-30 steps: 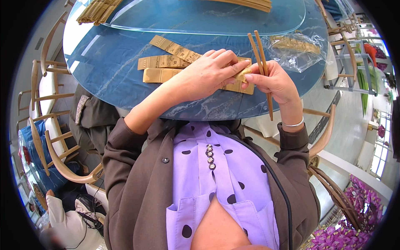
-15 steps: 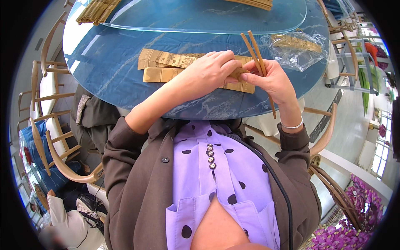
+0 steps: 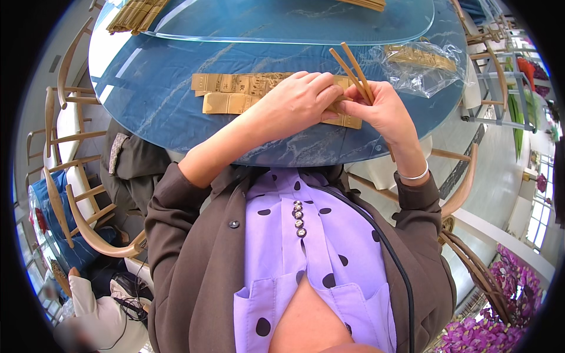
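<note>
Chopsticks going into a sleeve, hands now drawn closer together.

2 chopsticks [image 3: 352, 67] pinched in the right hand [image 3: 382, 112], tips up and angled away, lower ends hidden behind the palm above the near edge of the blue surface [image 3: 147, 94]. Left hand [image 3: 297, 106] closed over the end of a tan paper sleeve [image 3: 338, 117], fingers [image 3: 321, 88] curled and touching the right hand. Compared with 1 s ago: sticks raised and tilted left, sleeves [image 3: 235, 93] slid together into a flatter row. Judged as mid-insertion, not yet seated. Clear bag [image 3: 424, 62] of sleeves just right; glass plate [image 3: 294, 23] beyond.
</note>
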### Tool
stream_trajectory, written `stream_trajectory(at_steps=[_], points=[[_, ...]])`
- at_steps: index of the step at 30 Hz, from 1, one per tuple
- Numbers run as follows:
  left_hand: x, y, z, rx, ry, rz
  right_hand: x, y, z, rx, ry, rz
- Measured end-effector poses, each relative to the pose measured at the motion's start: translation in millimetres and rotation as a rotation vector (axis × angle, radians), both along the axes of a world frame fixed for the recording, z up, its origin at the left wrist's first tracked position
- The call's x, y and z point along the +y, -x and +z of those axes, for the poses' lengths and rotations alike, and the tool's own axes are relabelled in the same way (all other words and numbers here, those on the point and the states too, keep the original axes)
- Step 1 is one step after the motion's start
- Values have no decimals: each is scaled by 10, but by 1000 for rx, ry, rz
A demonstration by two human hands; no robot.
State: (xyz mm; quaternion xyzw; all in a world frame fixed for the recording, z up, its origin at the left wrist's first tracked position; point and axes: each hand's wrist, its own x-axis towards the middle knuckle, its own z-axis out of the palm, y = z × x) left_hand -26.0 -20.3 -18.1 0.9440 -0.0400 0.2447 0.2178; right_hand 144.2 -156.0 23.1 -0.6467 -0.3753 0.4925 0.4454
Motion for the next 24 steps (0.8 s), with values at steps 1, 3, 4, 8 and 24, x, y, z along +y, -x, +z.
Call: stream_trajectory(at_steps=[1,3,4,8,24], points=[[-1,-6,-7,0,-15,5,7,0,25,-3,9,-4],[1,-15,-18,10,-43,15,13,2,42,5,14,-8],[-3,-14,-21,16,-57,20,13,2,41,17,11,-8],[18,9,42,16,31,-13,4,-1,48,-5,13,3],[48,-1,50,-12,75,-35,-24,-16,-35,-91,-2,-1]])
